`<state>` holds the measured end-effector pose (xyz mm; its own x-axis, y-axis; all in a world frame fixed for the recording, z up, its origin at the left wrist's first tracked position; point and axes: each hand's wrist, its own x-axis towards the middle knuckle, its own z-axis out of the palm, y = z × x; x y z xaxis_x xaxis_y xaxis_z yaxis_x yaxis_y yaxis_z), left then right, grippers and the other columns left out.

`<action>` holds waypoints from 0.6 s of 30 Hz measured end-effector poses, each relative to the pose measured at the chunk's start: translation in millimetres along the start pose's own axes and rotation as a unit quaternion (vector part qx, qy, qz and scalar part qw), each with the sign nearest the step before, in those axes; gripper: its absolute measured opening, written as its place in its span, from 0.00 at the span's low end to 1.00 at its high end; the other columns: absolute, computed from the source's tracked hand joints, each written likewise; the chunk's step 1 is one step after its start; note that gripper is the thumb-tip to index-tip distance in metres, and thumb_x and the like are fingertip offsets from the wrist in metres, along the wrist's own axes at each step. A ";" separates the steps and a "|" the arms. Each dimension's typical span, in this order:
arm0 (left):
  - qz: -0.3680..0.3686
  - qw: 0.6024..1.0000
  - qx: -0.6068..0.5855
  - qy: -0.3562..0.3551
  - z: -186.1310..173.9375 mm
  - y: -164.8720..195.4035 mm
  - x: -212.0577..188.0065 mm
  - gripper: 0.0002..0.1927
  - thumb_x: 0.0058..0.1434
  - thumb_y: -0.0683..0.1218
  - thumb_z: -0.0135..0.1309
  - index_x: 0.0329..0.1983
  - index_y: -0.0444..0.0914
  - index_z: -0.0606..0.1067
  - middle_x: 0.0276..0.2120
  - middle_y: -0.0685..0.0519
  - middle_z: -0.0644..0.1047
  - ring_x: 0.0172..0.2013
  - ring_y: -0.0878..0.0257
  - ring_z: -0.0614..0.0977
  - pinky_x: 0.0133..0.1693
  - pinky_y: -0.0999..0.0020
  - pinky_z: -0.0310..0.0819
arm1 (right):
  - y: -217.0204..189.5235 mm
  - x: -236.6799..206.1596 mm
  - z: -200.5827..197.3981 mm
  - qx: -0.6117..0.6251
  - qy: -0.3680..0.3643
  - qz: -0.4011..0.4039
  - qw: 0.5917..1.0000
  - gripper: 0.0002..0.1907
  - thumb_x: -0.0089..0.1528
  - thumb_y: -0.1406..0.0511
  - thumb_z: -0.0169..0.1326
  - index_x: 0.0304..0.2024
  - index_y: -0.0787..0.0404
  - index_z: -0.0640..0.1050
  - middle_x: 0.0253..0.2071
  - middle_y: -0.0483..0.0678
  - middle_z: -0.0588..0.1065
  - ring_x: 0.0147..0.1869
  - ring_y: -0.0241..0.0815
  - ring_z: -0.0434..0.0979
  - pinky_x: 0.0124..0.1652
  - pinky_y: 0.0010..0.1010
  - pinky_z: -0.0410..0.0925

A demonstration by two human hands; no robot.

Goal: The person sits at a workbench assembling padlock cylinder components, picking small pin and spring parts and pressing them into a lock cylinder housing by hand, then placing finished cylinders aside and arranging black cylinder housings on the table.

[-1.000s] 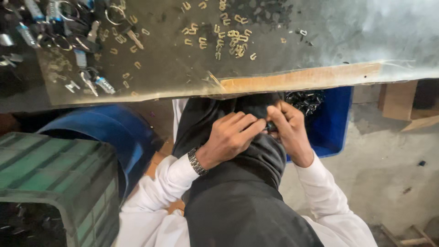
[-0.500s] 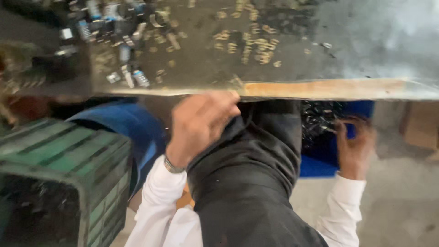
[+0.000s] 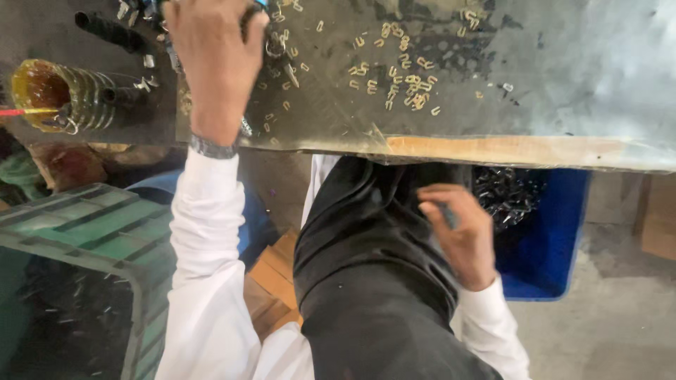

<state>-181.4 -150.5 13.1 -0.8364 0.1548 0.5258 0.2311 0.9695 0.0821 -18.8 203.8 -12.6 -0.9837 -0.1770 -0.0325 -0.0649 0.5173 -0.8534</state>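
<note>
The left hand [image 3: 211,63] has come up from the lap and now reaches out over the counter [image 3: 549,77], among the small metal parts [image 3: 141,49] at its far left. Its back faces the camera and the fingers curl away out of sight, so I cannot tell whether it grips anything; a bit of blue [image 3: 261,3] shows at its top edge, too little to name. A wristwatch [image 3: 211,148] sits at the cuff of the white sleeve [image 3: 211,281].

The right hand [image 3: 458,236] has left the blue bin [image 3: 549,246], where it was a half second ago, and now hangs beside the raised knee in dark trousers [image 3: 373,281]. Its fingers are loosely bent, half open, and something small and grey-blue seems to lie against them, though it is too blurred to be sure. The bin, just beside that hand and under the counter edge, holds a heap of dark metal pieces [image 3: 507,197].

A second ago both hands were together at the lap; now they are well apart, one above the counter and one below.

On the counter lie scattered small tan clips [image 3: 401,77], well right of the left hand. At the far left a ribbed yellowish tube [image 3: 63,95] lies on its side. A green crate [image 3: 77,239] stands at lower left
</note>
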 end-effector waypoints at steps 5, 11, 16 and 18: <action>-0.066 0.980 -0.186 -0.027 -33.1 57.6 -24.8 0.07 0.68 0.43 0.66 0.44 0.38 0.79 0.45 0.52 0.79 0.51 0.54 0.78 0.57 0.57 0.64 | -45.1 16.1 9.9 0.079 0.014 -0.071 0.994 0.10 0.65 0.67 0.59 0.48 0.65 0.77 0.51 0.53 0.79 0.57 0.48 0.81 0.57 0.33 0.71; -0.022 0.898 -0.428 -0.102 -72.3 135.3 -50.2 0.16 0.63 0.49 0.66 0.51 0.40 0.77 0.51 0.54 0.78 0.52 0.56 0.79 0.55 0.63 0.68 | -34.0 26.3 27.2 0.220 -0.006 -0.066 0.973 0.21 0.74 0.55 0.49 0.54 0.67 0.71 0.49 0.51 0.71 0.51 0.41 0.71 0.52 0.27 0.66; -0.038 0.948 -0.302 -0.095 -46.4 140.4 -43.1 0.20 0.66 0.52 0.65 0.59 0.43 0.78 0.52 0.55 0.76 0.51 0.57 0.74 0.55 0.60 0.63 | -19.9 22.9 36.2 0.293 -0.081 0.061 0.951 0.14 0.74 0.62 0.46 0.49 0.67 0.77 0.42 0.51 0.74 0.45 0.44 0.68 0.49 0.31 0.63; 0.015 0.971 -0.223 -0.082 -31.6 138.9 -45.9 0.27 0.60 0.57 0.65 0.58 0.40 0.78 0.48 0.51 0.74 0.52 0.52 0.71 0.56 0.52 0.57 | -21.7 20.3 29.9 0.182 -0.074 -0.091 0.976 0.14 0.69 0.64 0.46 0.52 0.64 0.78 0.50 0.52 0.76 0.59 0.47 0.73 0.61 0.34 0.64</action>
<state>-95.2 -29.0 27.1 -0.8856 0.2454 0.3944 0.4180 0.7912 0.4463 -32.4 163.9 -10.4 -0.9243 -0.3720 0.0852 -0.1459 0.1379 -0.9796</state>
